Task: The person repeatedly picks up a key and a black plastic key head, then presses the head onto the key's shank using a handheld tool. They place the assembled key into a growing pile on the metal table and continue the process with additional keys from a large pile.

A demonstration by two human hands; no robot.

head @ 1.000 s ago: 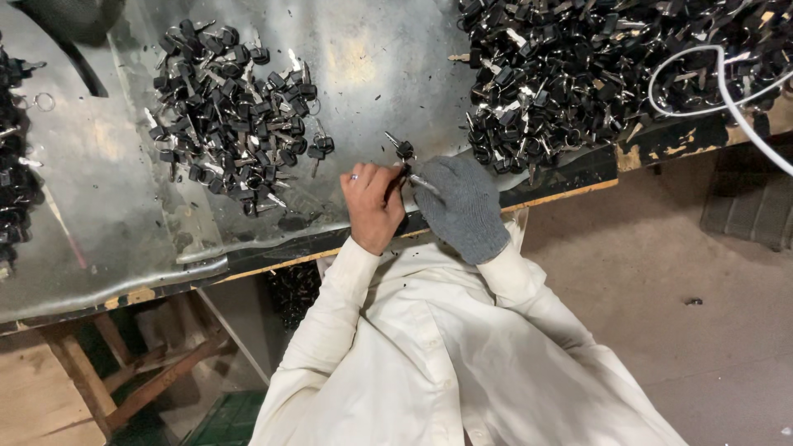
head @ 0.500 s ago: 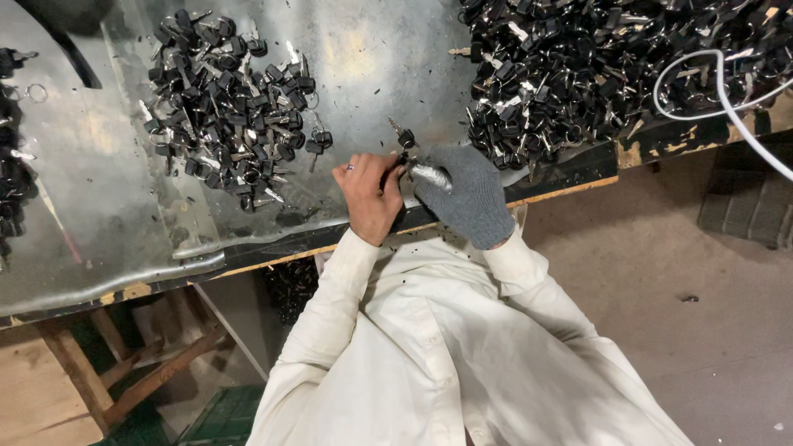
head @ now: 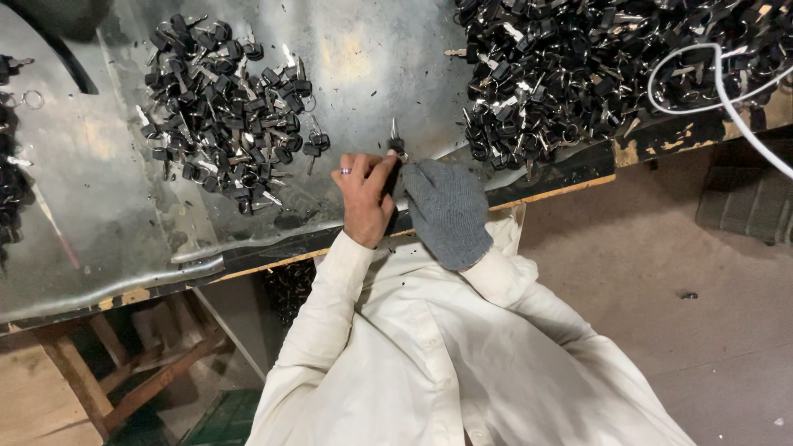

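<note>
Head view: our left hand (head: 363, 202) bare, ring on one finger, fingers curled round small black-headed key (head: 396, 145), blade poking up past fingertips. Our right hand (head: 444, 211) in grey knit glove, pressed against left one, palm down; can't tell if it grips anything, fingers hidden. Both sit at edge of dented metal sheet (head: 372, 58). Key pile (head: 223, 111) left of hands, bigger heap (head: 595, 66) upper right, cut off by frame. White cable (head: 727, 91) loops over it.
</note>
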